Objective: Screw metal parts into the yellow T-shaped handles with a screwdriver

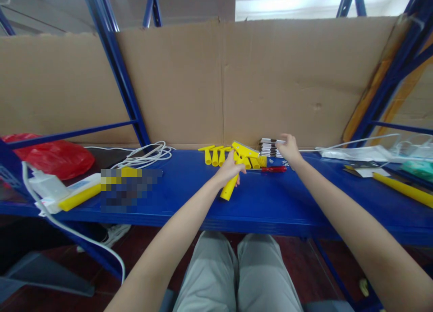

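My left hand is wrapped round a yellow scraper, its handle pointing down toward the table's front edge. The scraper's wide head has a grey strip along its upper edge and slants to the right. At the right end of a stack of small white packets with dark bands, my right hand has its fingers closed on the top packet. Several yellow T-shaped scraper heads stand in a row to the left of the held one. A screwdriver with a red handle lies in front of the stack.
Small screws lie beside the stack. A cardboard sheet backs the blue table. Left are coiled white cable, a power strip and a red bag. A yellow tube lies right, near blue rack posts.
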{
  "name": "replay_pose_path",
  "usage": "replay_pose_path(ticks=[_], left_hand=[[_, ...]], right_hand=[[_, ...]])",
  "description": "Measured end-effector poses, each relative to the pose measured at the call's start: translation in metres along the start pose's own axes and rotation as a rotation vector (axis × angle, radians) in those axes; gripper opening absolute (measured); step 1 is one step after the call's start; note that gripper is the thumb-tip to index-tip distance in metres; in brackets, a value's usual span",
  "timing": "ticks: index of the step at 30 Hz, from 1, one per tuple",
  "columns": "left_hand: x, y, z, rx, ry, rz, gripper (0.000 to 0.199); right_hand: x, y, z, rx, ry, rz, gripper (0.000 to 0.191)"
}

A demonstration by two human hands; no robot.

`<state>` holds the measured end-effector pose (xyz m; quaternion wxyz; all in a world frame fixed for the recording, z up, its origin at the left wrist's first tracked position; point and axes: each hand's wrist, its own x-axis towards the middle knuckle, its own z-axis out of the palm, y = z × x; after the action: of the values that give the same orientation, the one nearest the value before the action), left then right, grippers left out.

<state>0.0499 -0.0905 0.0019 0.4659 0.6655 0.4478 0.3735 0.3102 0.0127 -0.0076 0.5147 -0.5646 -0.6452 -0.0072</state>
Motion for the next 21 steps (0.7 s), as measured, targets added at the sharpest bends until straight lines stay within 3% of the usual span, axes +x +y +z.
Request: replay_pose_path(ticks=[1,3,5,10,16,21], left_hand=[[0.0,0.0,-0.001,0.023,-0.013,-0.003,0.092],[0.001,-0.002,-0.003,0.058,-0.07,-0.001,0.092],[0.001,-0.004,-0.005,0.071,-0.155,0.012,0.092],[0.001,-0.006,-0.006,0.053,-0.293,0.035,0.096],[0.002,-0.007,-0.007,0.085,-0.205,0.073,0.103],[0.004,-0.01,-0.009,0.264,-0.108,0.149,0.086]], right_hand=[[-0.01,-0.009,0.0,0.065,-0.027,0.063,0.04],[-0.029,-0.026,-0.001,0.233,-0.215,0.125,0.029],[-0.044,-0.04,-0.003,0.343,-0.382,0.104,0.028],[-0.057,-0.059,-0.005,0.448,-0.501,0.037,0.031],[-0.063,-0.063,-0.005,0.513,-0.627,0.12,0.03],[-0.068,-0.065,-0.002,0.461,-0.649,0.116,0.024]])
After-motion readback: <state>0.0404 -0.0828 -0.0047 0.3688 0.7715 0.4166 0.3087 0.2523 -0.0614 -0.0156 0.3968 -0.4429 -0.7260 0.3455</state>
